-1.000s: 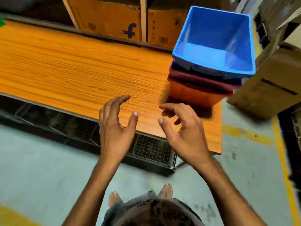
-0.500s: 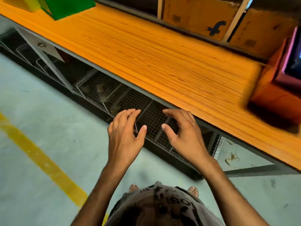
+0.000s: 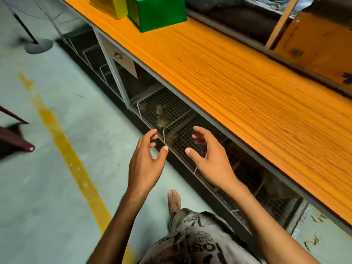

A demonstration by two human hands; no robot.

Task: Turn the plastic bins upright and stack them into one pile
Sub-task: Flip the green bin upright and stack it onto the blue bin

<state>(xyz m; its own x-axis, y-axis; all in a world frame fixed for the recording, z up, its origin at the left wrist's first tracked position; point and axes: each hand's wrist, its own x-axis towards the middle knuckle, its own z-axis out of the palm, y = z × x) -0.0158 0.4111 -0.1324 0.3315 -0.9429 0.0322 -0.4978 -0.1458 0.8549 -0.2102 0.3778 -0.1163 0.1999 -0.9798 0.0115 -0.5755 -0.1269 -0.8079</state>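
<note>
Currently logged, head view.

Hands: left hand [image 3: 146,162] and right hand [image 3: 211,161], both empty, fingers loosely curled and thumbs spread. They are held side by side in the lower centre of the frame, just off the front edge of the surface [image 3: 228,82]. Neither touches anything.

Task items in view: green bin [image 3: 156,12], top centre, on the surface. A flat closed face is uppermost, so it reads as mouth-down. Yellow bin [image 3: 110,4], just beside it to the left, cut by the top edge; probably the same way up, not certain.

Task items out of view: the pile of blue, maroon and orange bins. It filled the upper right a second ago, sat at the right edge half a second ago, and is now gone from the frame.

Change: the view has swung left along the surface. The green bin, only a corner at the upper left half a second ago, now shows most of its body. The hands have kept their empty, side-by-side pose.

Other: wire baskets [image 3: 171,119] under the surface; cardboard box [image 3: 314,44] upper right; yellow floor line [image 3: 66,149] at left.

Judgement: one stacking round looks finished. The person appears headed for the green bin, likely next to be turned over and carried to the pile. At least two bins remain.
</note>
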